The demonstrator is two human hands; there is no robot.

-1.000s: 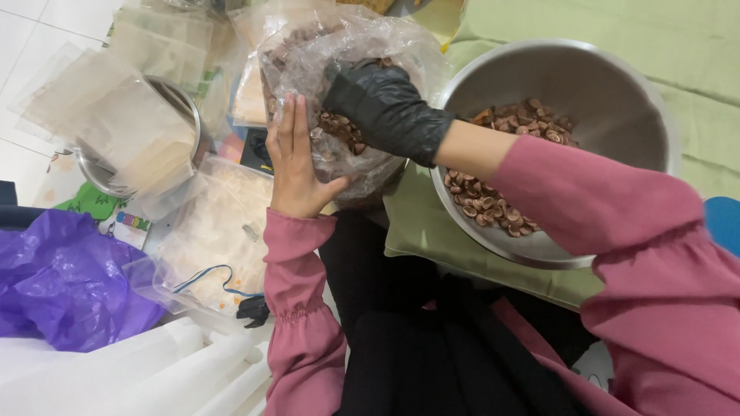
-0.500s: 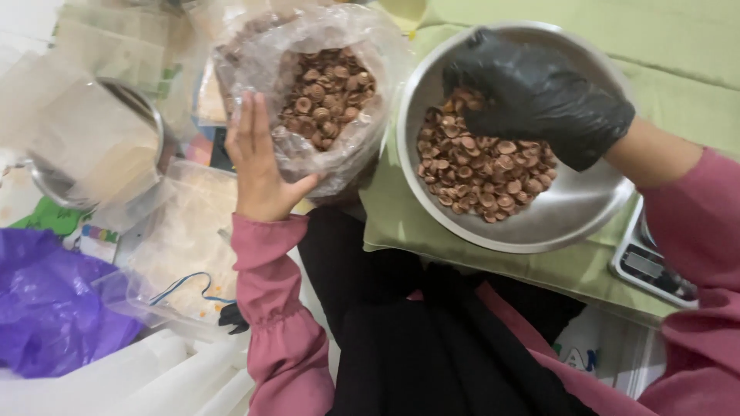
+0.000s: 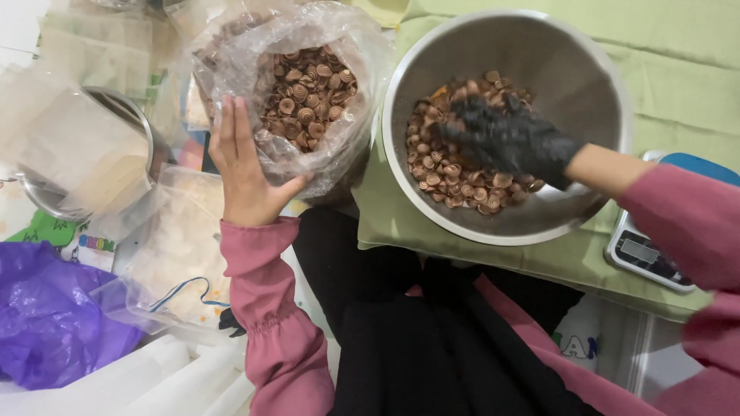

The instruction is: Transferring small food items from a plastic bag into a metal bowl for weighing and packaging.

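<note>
My bare left hand [image 3: 243, 173] presses against the side of a clear plastic bag [image 3: 351, 54], thumb hooked round it, holding it upright. The bag is full of small brown spiral cookies [image 3: 304, 88]. My right hand [image 3: 509, 139], in a black glove, is down inside a big steel bowl [image 3: 532, 42]. Its fingers are spread over the heap of the same cookies [image 3: 439, 169] in the bowl. The bowl sits tilted on a green cushion [image 3: 678, 69] to the right of the bag.
A digital scale [image 3: 644, 258] peeks out at the right under my pink sleeve. On the left stands a steel pot [image 3: 46, 196] stuffed with clear pouches, with more pouches [image 3: 185, 246] beside it. A purple plastic bag [image 3: 54, 308] and white plastic [image 3: 154, 377] lie lower left.
My gloved right hand left the bag with a handful of cookies, crossed to the bowl and now lies low on the heap. The left hand stayed on the bag.
</note>
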